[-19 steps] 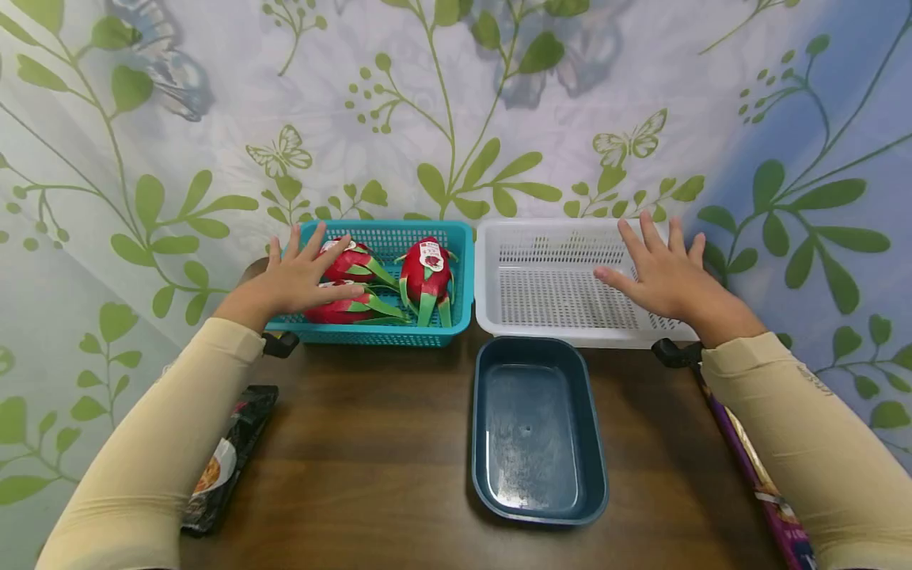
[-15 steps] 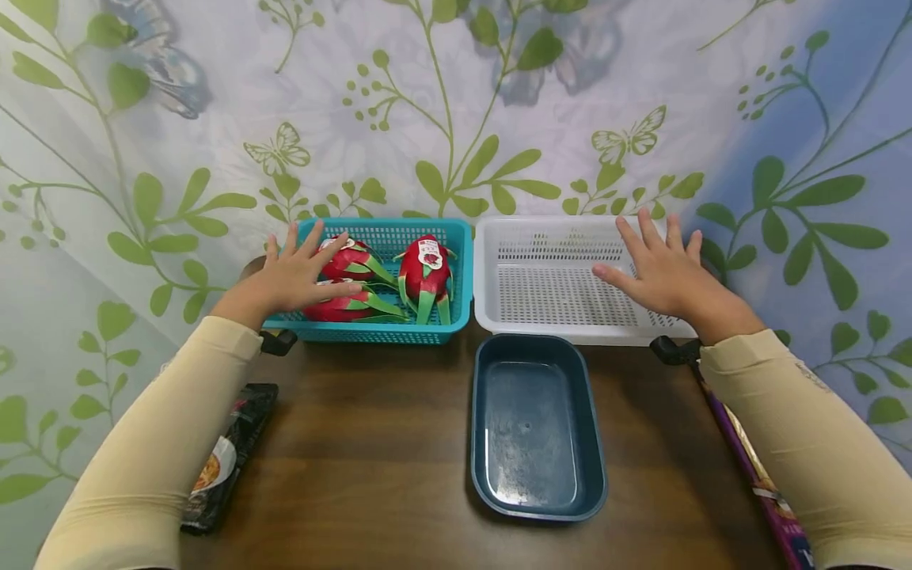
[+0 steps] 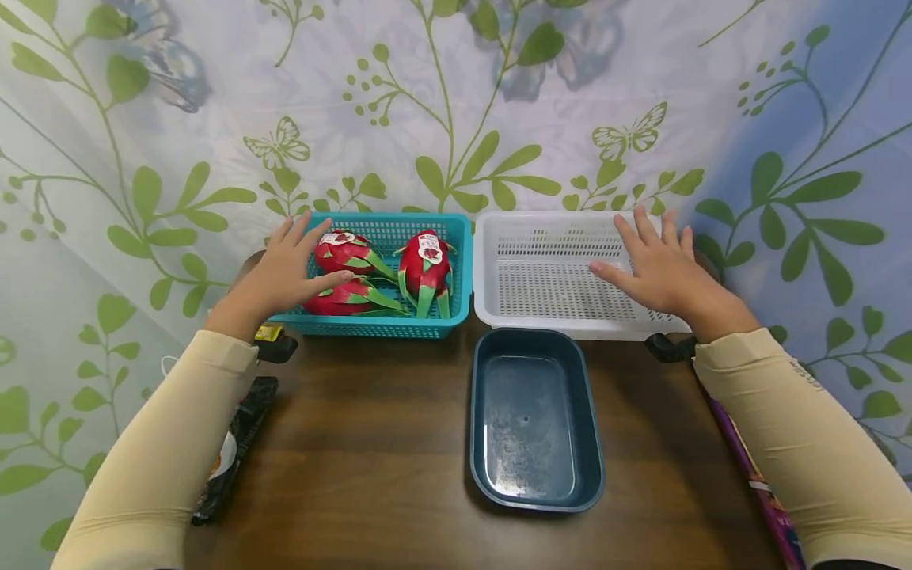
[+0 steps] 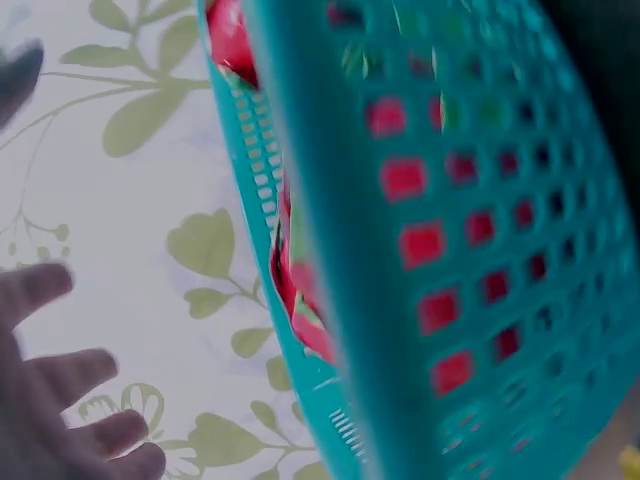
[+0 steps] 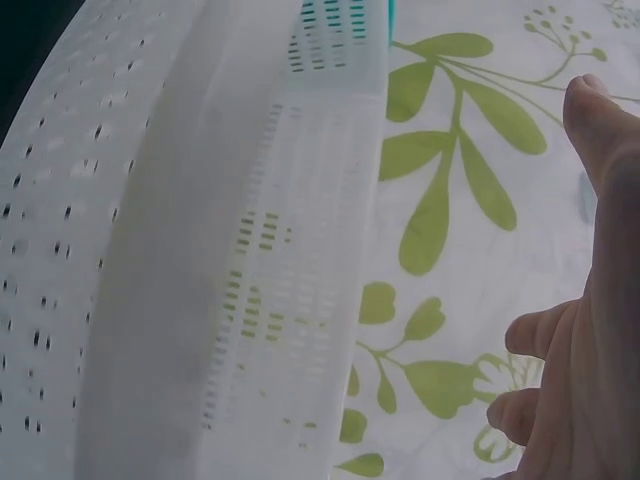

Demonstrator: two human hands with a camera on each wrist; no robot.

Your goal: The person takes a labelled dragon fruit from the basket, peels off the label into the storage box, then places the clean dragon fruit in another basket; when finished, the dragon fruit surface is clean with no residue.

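Three red dragon fruits with green scales lie in a teal basket; one dragon fruit is on the right, and two, including the upper dragon fruit, lie on the left. My left hand hovers over the basket's left end, fingers spread, holding nothing. In the left wrist view, its fingers stand apart from the basket wall. My right hand, also spread and holding nothing, is above the right end of a white basket. No fruit shows inside the white basket.
A dark blue tub stands on the brown table in front of the white basket. A black packet lies beneath the left forearm, and a purple package beside the right one. Behind the baskets hangs a leaf-patterned cloth.
My left hand has shifted slightly left and up, uncovering more of the dragon fruits. The right hand stays nearly in place; the view has tilted slightly.
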